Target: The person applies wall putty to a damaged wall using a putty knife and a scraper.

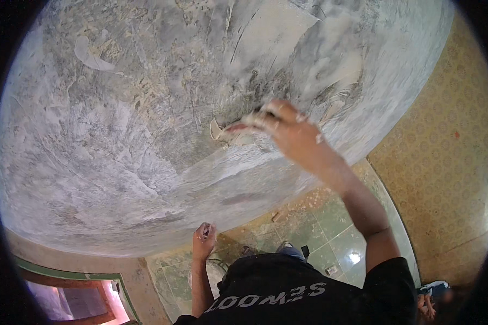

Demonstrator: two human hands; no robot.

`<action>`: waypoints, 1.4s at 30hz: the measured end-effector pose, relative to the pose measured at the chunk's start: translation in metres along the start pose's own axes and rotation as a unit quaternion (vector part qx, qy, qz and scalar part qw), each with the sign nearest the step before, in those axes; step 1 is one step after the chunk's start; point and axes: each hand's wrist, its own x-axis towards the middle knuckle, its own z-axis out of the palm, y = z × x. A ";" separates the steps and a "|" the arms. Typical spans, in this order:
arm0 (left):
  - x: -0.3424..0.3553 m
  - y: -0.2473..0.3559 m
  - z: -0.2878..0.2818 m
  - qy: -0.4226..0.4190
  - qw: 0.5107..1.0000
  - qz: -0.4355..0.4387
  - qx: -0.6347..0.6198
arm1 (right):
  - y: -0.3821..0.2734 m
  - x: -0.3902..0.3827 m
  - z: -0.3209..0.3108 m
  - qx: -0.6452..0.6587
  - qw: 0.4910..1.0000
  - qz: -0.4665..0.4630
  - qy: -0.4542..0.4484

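Note:
A grey wall (162, 92), patchy with plaster and pale filler, curves across most of the head view. My right hand (293, 130), smeared with white filler and slightly blurred, reaches up to it. Its fingers are closed on a putty knife (237, 128), of which a reddish part shows. The tool lies against the wall, and a cream ridge of filler (216, 130) stands at its left end. Lower down, my left hand (205, 238) hangs near the wall's foot, apart from the wall. Its filler-specked fingers are curled round something dark, too small to name.
Green floor tiles (339, 244) below carry dust and crumbs, with a brownish chip (276, 216) among them. A yellow-brown patterned surface (439, 135) borders the right. At lower left is a wood-framed window (73, 298). Part of another person (427, 309) shows at lower right.

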 end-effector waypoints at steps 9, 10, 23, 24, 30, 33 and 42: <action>-0.024 0.012 0.011 0.042 0.994 -0.089 -0.041 | 0.083 0.005 -0.117 0.096 0.958 0.047 0.265; -0.025 0.013 0.016 0.042 0.995 -0.073 -0.046 | 0.081 0.000 -0.117 0.088 0.948 0.078 0.295; -0.024 0.042 0.051 0.044 0.996 -0.081 0.011 | 0.023 -0.118 0.089 0.221 0.953 0.078 0.193; -0.025 0.045 0.052 0.052 0.995 -0.088 0.005 | 0.025 -0.127 0.086 0.359 0.905 0.160 0.162; -0.036 0.042 0.060 0.046 0.994 -0.095 0.009 | 0.071 -0.150 0.082 0.565 0.601 0.483 0.295; -0.031 0.045 0.066 0.037 0.995 -0.088 0.012 | 0.059 -0.108 0.081 0.650 0.472 0.473 0.362; -0.010 0.047 0.062 0.009 0.998 -0.061 -0.002 | -0.017 -0.007 0.022 0.483 0.699 0.377 0.368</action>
